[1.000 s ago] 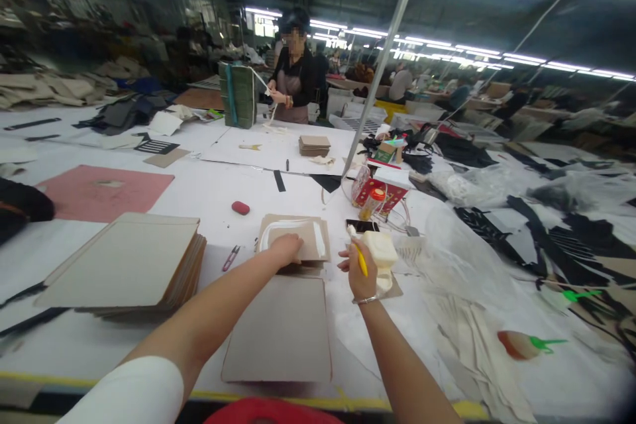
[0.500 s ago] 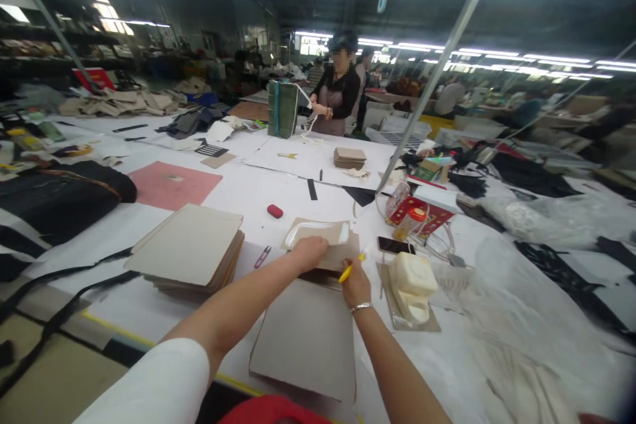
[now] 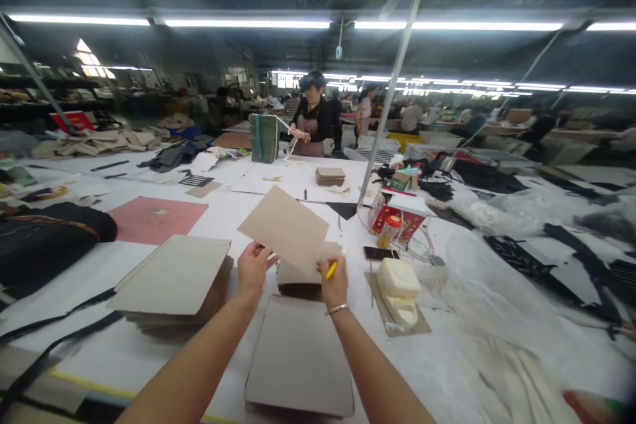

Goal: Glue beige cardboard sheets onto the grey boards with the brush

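Observation:
A tan cardboard sheet (image 3: 284, 222) is raised and tilted over the table, pinched at its lower edge by my left hand (image 3: 253, 269). My right hand (image 3: 334, 280) is closed around a slim yellow pen (image 3: 332, 269), close to the sheet's lower right corner; whether it also touches the sheet I cannot tell. Under the sheet, partly covered, lies a small stack of cardboard (image 3: 301, 273). Nearer to me is a larger grey cardboard piece (image 3: 301, 358), and left of my left hand stands a tall stack of grey boards (image 3: 173, 275).
Right of my right hand sit a cream-coloured block-like object (image 3: 399, 283), a phone (image 3: 380, 253), an orange-lidded jar (image 3: 389, 230) and a red box (image 3: 397, 217). A metal pole (image 3: 392, 89) rises behind them. Across the table a person (image 3: 312, 122) handles a green bundle (image 3: 264, 138).
My left hand has lifted the cardboard sheet off the stack and moved left and nearer. My right hand still holds the yellow pen. The camera view has tilted up.

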The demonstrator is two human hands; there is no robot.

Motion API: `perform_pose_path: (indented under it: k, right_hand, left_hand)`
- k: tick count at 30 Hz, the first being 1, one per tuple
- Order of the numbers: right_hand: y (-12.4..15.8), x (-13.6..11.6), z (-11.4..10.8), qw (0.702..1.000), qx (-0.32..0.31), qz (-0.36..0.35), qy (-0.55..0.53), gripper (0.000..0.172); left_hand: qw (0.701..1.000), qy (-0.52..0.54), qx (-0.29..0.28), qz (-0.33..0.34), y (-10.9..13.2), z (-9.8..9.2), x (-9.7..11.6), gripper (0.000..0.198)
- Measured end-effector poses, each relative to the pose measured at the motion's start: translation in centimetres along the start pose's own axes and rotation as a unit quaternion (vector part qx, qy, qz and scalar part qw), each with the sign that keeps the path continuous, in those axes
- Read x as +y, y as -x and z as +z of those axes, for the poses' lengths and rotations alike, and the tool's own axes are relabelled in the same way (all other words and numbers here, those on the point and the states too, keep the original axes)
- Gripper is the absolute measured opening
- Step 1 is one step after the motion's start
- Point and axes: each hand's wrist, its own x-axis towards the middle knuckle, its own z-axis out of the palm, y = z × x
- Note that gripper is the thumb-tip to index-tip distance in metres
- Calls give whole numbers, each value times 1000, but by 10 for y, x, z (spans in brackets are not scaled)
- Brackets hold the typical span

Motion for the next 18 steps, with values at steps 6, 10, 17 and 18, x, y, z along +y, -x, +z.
perform_pose_path:
  k: [6, 10, 17, 18]
  right_hand:
    - [22, -16, -35, 997, 55, -33, 38, 26]
    - [47, -2, -69, 990, 27, -29, 133, 25]
    - [110, 49, -107, 962, -90, -22, 258, 24]
    - [117, 56, -108, 957, -103, -19, 271, 24]
  left_hand:
    - [994, 60, -57, -69, 40, -3, -6, 37]
    - [994, 19, -35, -103, 51, -33, -13, 40]
    - [954, -218, -89, -187, 114, -108, -55, 35]
    - [941, -265, -105, -185, 122, -118, -62, 34]
